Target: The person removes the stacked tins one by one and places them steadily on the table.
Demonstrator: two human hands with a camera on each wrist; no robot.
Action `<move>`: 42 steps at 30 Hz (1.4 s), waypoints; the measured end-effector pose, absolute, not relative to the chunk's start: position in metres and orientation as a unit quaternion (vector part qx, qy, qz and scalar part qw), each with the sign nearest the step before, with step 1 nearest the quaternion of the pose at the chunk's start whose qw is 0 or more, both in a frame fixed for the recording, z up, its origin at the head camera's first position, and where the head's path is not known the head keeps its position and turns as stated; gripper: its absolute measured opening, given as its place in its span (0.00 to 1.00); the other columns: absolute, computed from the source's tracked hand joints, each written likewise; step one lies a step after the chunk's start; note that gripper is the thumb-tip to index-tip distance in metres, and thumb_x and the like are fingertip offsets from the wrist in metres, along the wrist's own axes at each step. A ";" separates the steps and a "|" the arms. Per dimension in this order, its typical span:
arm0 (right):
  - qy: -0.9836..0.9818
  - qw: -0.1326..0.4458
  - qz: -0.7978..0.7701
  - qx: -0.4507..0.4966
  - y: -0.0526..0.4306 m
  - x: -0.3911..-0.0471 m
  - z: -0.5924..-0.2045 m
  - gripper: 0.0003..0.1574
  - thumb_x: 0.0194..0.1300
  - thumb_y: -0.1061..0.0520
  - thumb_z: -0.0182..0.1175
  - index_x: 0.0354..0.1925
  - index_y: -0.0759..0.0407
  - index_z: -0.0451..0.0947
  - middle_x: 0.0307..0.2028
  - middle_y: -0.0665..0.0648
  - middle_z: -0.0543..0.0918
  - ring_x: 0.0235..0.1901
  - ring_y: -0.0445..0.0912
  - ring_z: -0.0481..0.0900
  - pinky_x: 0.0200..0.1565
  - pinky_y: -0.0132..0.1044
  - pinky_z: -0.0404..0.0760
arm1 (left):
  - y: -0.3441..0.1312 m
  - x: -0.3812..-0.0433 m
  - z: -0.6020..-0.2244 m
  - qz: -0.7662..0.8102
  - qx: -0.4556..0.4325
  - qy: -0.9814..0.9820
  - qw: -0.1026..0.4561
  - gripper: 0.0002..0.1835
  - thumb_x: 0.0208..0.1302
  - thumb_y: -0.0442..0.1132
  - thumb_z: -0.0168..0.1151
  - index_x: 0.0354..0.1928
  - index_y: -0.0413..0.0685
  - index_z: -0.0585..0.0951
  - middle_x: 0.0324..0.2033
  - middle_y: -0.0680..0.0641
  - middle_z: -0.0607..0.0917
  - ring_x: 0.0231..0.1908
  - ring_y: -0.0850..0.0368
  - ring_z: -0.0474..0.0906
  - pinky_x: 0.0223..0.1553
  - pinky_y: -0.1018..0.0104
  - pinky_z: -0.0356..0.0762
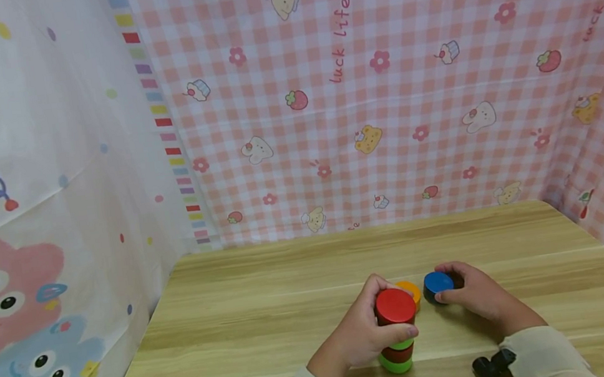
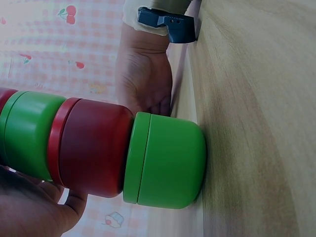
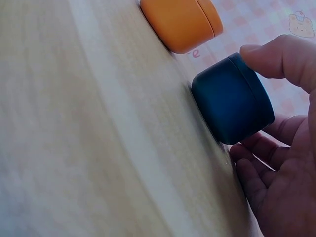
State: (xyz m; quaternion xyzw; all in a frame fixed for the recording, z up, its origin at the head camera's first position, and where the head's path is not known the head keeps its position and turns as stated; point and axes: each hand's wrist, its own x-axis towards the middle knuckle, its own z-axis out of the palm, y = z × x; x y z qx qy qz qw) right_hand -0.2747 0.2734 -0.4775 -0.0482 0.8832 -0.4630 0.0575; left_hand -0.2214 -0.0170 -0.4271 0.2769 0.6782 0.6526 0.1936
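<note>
Several small round lidded jars stand stacked upright on the table: a green jar (image 2: 168, 160) at the bottom, a red jar (image 2: 94, 148) above it, another green jar (image 2: 34, 133), and a red jar (image 1: 396, 306) on top. My left hand (image 1: 364, 325) curls round the upper part of this stack, thumb on the near side. To its right, my right hand (image 1: 476, 293) pinches a blue jar (image 3: 232, 101) between thumb and fingers, low at the table surface. An orange jar (image 3: 180, 22) stands just behind the stack, apart from the blue one, partly hidden in the head view.
The wooden table (image 1: 239, 322) reaches back to a pink checked curtain (image 1: 411, 106). A white printed curtain (image 1: 60, 243) hangs on the left. A black wrist camera (image 1: 493, 366) sits on the right sleeve, close above the tabletop.
</note>
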 end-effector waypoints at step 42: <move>0.780 -0.143 -0.558 -0.245 0.220 -0.225 -0.391 0.24 0.77 0.64 0.57 0.67 0.69 0.72 0.65 0.42 0.77 0.66 0.34 0.69 0.65 0.18 0.65 | -0.018 -0.222 -0.430 0.646 0.284 0.684 0.186 0.27 0.66 0.36 0.73 0.59 0.51 0.67 0.53 0.55 0.83 0.52 0.61 0.81 0.58 0.66 0.77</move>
